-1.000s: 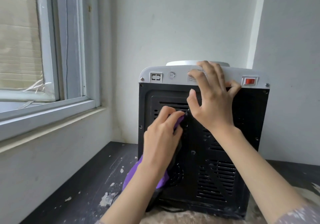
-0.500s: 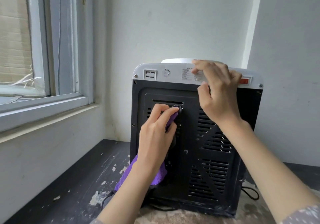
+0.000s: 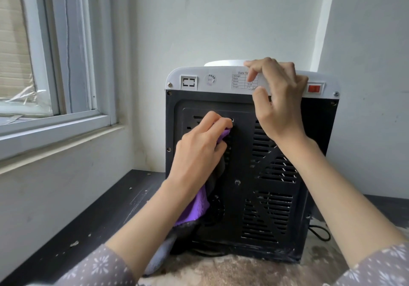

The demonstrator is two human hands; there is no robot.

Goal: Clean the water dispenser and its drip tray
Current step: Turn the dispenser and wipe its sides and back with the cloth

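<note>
Here, two patterned grey sleeves (image 3: 99, 268) reach in from the near edge over a worn, paint-flecked dark desk (image 3: 106, 223). The left hand (image 3: 197, 153) has its fingers curled round a purple cloth (image 3: 197, 208), pressing it against the upper left vents of the black rear panel (image 3: 243, 175), while the cloth's loose end hangs down to the desk. The water dispenser (image 3: 252, 164) stands upright at the middle of the desk, long axis vertical, its back turned toward the camera and its front facing the far wall (image 3: 221, 20). The right hand (image 3: 278, 100), fingers bent, grips the white top edge of the unit, thumb on the back band, partly covering a data label (image 3: 240, 81). On that band sit a rectangular socket (image 3: 188, 82) at left, a round sticker (image 3: 211, 79), and a red rocker switch (image 3: 313, 88) at right. A black power cord (image 3: 319, 232) loops on the desk just right of the base. A window frame (image 3: 66, 64) and sill run along the left side; the drip tray cannot be seen from this side.
</note>
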